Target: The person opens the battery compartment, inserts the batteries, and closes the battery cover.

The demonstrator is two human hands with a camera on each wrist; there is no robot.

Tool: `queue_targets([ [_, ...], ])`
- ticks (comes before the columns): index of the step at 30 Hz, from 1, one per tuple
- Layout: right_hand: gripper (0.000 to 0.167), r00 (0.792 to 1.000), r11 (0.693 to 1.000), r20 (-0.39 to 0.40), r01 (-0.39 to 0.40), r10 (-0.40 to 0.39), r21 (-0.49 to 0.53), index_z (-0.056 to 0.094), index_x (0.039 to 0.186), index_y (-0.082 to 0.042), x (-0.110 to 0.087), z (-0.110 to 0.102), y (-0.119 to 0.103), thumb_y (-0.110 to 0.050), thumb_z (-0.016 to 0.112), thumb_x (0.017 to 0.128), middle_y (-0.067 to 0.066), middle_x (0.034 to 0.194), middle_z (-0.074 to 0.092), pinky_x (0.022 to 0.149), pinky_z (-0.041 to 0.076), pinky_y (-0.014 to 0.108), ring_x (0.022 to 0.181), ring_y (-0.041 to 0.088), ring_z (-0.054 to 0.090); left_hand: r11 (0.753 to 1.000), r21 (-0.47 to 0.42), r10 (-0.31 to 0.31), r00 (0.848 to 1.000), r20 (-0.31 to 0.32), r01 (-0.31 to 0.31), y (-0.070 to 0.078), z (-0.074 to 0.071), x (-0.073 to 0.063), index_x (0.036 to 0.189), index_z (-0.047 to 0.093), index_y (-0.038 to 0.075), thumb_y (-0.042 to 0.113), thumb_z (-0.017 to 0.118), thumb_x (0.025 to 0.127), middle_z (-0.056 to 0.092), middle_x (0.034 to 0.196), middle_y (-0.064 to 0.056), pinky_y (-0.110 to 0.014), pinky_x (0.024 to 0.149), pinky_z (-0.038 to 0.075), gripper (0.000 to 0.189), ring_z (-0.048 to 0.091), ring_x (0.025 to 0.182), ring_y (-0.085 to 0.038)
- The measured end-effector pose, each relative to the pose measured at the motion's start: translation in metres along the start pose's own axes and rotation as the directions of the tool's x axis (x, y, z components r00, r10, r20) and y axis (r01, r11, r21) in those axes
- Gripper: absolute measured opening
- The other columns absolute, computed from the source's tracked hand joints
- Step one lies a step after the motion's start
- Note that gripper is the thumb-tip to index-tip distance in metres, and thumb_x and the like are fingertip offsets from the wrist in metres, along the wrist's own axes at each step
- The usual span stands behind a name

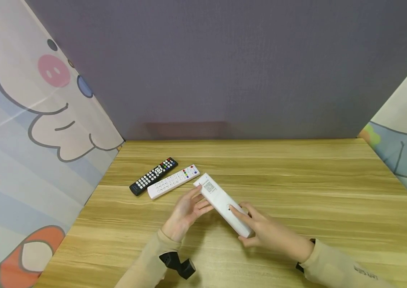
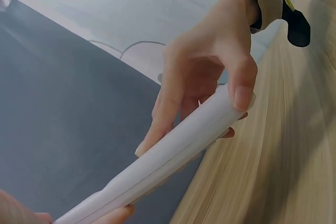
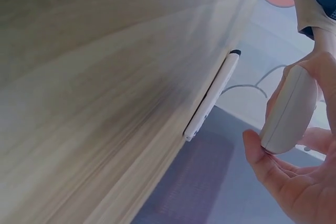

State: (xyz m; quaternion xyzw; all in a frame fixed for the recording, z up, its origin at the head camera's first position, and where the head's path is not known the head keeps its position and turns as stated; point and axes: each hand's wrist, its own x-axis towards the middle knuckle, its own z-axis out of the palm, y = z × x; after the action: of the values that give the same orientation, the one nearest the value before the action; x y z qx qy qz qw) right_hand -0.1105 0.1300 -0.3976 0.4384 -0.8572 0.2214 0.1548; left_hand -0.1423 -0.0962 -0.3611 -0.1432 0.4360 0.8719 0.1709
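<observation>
Above the table, both hands hold a white remote control (image 1: pixel 221 202), its back turned up and a QR code printed near the far end. At that far end my left hand (image 1: pixel 187 210) has its thumb by the edge and its other fingers partly underneath. My right hand (image 1: pixel 266 228) grips the near end, its index finger lying on the back and thumb at the side. Seen from the left wrist, the remote (image 2: pixel 173 145) runs slantwise between the hands. The right wrist view shows its rounded end (image 3: pixel 291 111). Its button side is hidden from the head view.
Left of the hands, a black remote control (image 1: pixel 154 176) and another white remote control (image 1: pixel 173 182) lie side by side, buttons up. The wooden table (image 1: pixel 297 176) meets a grey panel (image 1: pixel 243 72) at the back. Cartoon-printed cloth (image 1: pixel 19 132) borders the left side.
</observation>
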Motion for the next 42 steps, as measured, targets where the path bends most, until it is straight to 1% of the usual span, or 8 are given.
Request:
queue_targets([
  [7, 0.074, 0.996, 0.999, -0.076, 0.043, -0.044, -0.021, 0.045, 0.126, -0.001, -0.001, 0.005, 0.002, -0.023, 0.075, 0.062, 0.018, 0.112, 0.047, 0.061, 0.053, 0.017, 0.076, 0.017, 0.057, 1.0, 0.008, -0.003, 0.999, 0.043, 0.003, 0.001, -0.001, 0.001, 0.116, 0.043, 0.004, 0.016, 0.045, 0.092, 0.054, 0.099, -0.011, -0.042, 0.086, 0.048, 0.027, 0.061, 0.082, -0.024],
  [17, 0.077, 0.995, 0.984, -0.042, -0.078, 0.086, 0.16, 0.038, 0.132, -0.006, -0.001, 0.0, -0.001, -0.021, 0.074, 0.066, 0.018, 0.118, 0.046, 0.064, 0.053, 0.02, 0.082, 0.018, 0.057, 0.998, 0.051, 0.041, 0.993, 0.114, -0.047, 0.003, 0.001, -0.002, 0.107, 0.047, 0.007, 0.008, 0.043, 0.092, 0.057, 0.099, -0.007, -0.04, 0.086, 0.049, 0.016, 0.059, 0.086, -0.024],
  [22, 0.078, 0.993, 0.961, -0.039, -0.102, 0.116, 0.256, 0.038, 0.133, -0.005, 0.0, -0.003, -0.002, -0.017, 0.075, 0.065, 0.019, 0.117, 0.048, 0.064, 0.053, 0.016, 0.082, 0.02, 0.058, 0.99, 0.103, 0.077, 0.986, 0.15, -0.093, 0.004, 0.002, -0.004, 0.124, 0.036, -0.004, 0.006, 0.045, 0.09, 0.054, 0.107, -0.011, -0.041, 0.09, 0.046, 0.037, 0.057, 0.093, -0.024],
  [27, 0.077, 0.986, 0.887, 0.019, -0.154, 0.163, 0.436, 0.034, 0.134, -0.007, -0.001, -0.007, -0.002, -0.011, 0.073, 0.068, 0.019, 0.12, 0.045, 0.066, 0.053, 0.017, 0.089, 0.022, 0.055, 0.982, 0.131, 0.114, 0.981, 0.157, -0.136, 0.004, 0.002, -0.006, 0.131, 0.026, -0.006, 0.002, 0.046, 0.088, 0.048, 0.117, -0.019, -0.041, 0.091, 0.045, 0.048, 0.057, 0.097, -0.026],
  [32, 0.077, 0.98, 0.827, 0.058, -0.193, 0.192, 0.528, 0.034, 0.135, -0.01, 0.0, -0.01, -0.003, -0.011, 0.073, 0.069, 0.018, 0.123, 0.044, 0.069, 0.054, 0.024, 0.092, 0.02, 0.053, 0.978, 0.126, 0.147, 0.977, 0.155, -0.168, 0.004, 0.003, -0.006, 0.129, 0.029, -0.004, 0.0, 0.047, 0.087, 0.05, 0.115, -0.018, -0.04, 0.089, 0.047, 0.046, 0.06, 0.09, -0.022],
  [34, 0.076, 0.973, 0.78, 0.098, -0.227, 0.21, 0.583, 0.033, 0.136, -0.011, 0.0, -0.012, -0.003, -0.012, 0.072, 0.071, 0.02, 0.125, 0.043, 0.071, 0.054, 0.026, 0.091, 0.019, 0.053, 0.977, 0.124, 0.153, 0.977, 0.149, -0.172, 0.004, 0.004, -0.005, 0.128, 0.031, -0.004, 0.001, 0.049, 0.086, 0.051, 0.113, -0.017, -0.04, 0.088, 0.047, 0.046, 0.06, 0.088, -0.021],
  [38, 0.073, 0.953, 0.659, 0.192, -0.3, 0.233, 0.69, 0.032, 0.136, -0.012, -0.001, -0.016, -0.003, -0.011, 0.07, 0.074, 0.022, 0.127, 0.04, 0.075, 0.053, 0.028, 0.089, 0.016, 0.052, 0.974, 0.149, 0.151, 0.977, 0.149, -0.173, 0.003, 0.004, -0.003, 0.128, 0.033, -0.003, 0.004, 0.05, 0.086, 0.052, 0.111, -0.014, -0.041, 0.09, 0.046, 0.046, 0.06, 0.086, -0.019],
  [42, 0.071, 0.954, 0.592, 0.221, -0.298, 0.201, 0.749, 0.03, 0.137, -0.01, -0.001, -0.017, -0.002, -0.009, 0.067, 0.076, 0.025, 0.129, 0.035, 0.078, 0.052, 0.029, 0.09, 0.012, 0.052, 0.969, 0.176, 0.146, 0.978, 0.148, -0.172, 0.002, 0.004, -0.002, 0.128, 0.033, -0.002, 0.006, 0.051, 0.086, 0.053, 0.11, -0.013, -0.042, 0.092, 0.044, 0.046, 0.06, 0.087, -0.019],
])
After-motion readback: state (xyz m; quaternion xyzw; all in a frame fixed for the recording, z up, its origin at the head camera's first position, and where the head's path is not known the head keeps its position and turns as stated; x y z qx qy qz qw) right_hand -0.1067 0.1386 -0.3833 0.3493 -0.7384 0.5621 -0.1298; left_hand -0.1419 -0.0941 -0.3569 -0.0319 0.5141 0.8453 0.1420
